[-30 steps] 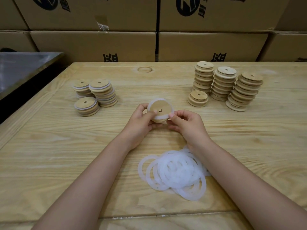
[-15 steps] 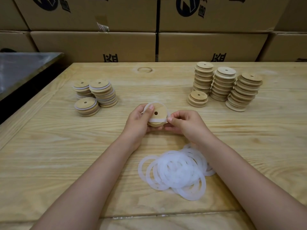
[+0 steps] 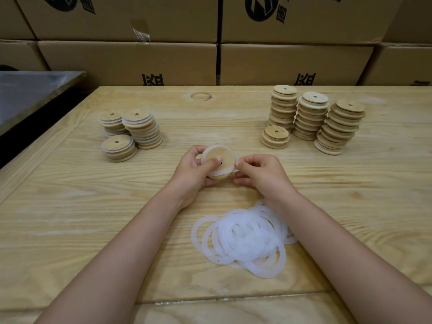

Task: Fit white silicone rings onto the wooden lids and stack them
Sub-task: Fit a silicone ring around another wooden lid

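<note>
I hold one round wooden lid [image 3: 225, 157] above the middle of the table, with a white silicone ring [image 3: 222, 171] partly stretched around its rim. My left hand [image 3: 196, 171] grips the lid, thumb pressed on its face near the centre hole. My right hand [image 3: 259, 174] pinches the ring at the lid's right edge. A loose pile of white rings [image 3: 243, 237] lies near me, under my right forearm. Stacks of ringed lids [image 3: 140, 129] stand at the left. Stacks of bare lids [image 3: 311, 118] stand at the right.
The wooden table [image 3: 70, 206] has a seam near its front edge. Cardboard boxes [image 3: 131, 61] form a wall behind it. A dark metal surface [image 3: 28, 94] sits at the far left, beyond a gap.
The lid has tilted and turned in my hands, and the ring now sits further around its rim. My left thumb has moved onto the lid's face.
</note>
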